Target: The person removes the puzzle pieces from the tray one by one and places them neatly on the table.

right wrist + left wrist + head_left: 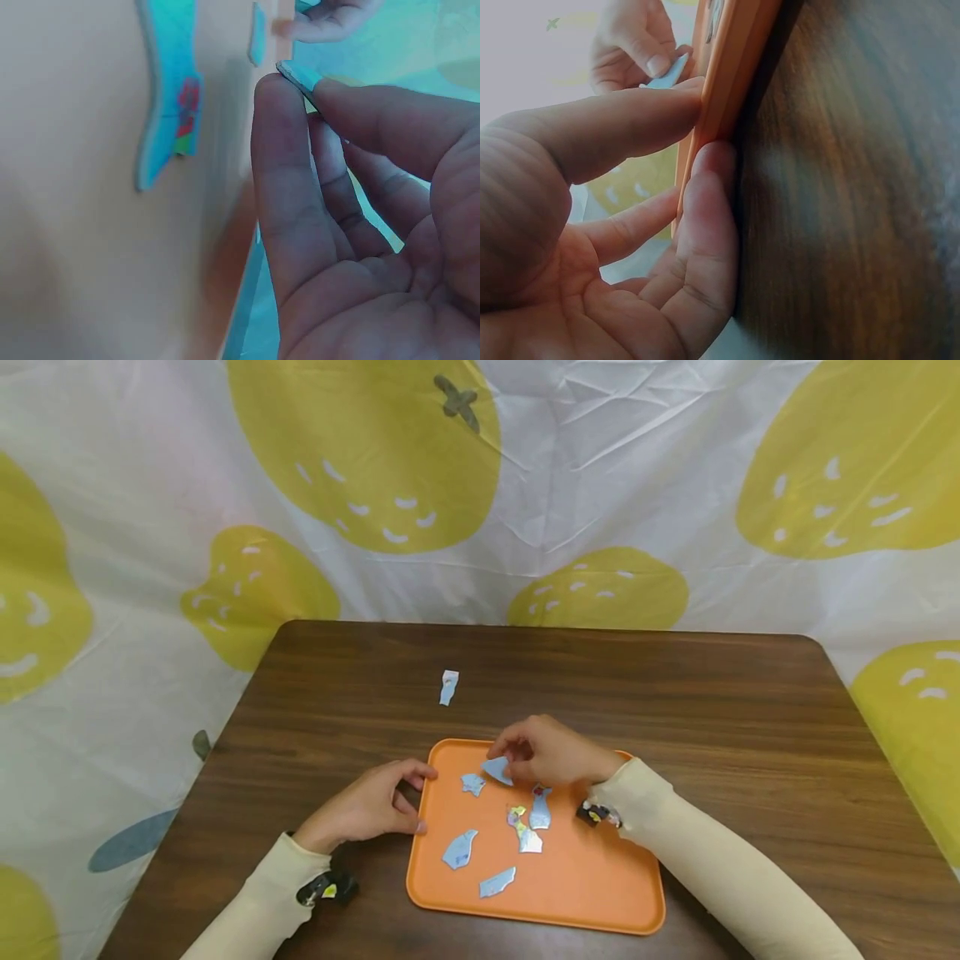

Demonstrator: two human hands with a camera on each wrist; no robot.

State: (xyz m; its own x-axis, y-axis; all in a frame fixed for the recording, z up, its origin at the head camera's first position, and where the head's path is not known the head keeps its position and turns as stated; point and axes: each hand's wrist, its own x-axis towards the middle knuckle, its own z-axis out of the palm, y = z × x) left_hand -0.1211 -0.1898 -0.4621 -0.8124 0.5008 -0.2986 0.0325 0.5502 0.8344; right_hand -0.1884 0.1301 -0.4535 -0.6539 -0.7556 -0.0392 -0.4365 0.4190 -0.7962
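In the head view, my right hand (558,752) pinches a flat light-blue puzzle piece (497,769) between thumb and fingers, over the far part of an orange tray (592,885). The right wrist view shows that piece (301,76) edge-on at the fingertips. My left hand (375,802) grips the tray's left rim (731,67), thumb on one side and fingers curled against the other. Near the held piece lies a small irregular piece (472,784). A piece with a red print (540,810) lies beside a joined, colourful cluster (529,840) mid-tray.
Two more loose pieces lie toward the tray's near left: a curved one (460,850) and a longer one (497,882). A narrow piece (448,687) lies on the brown table (675,685) beyond the tray. A fruit-patterned cloth (600,468) hangs behind the table.
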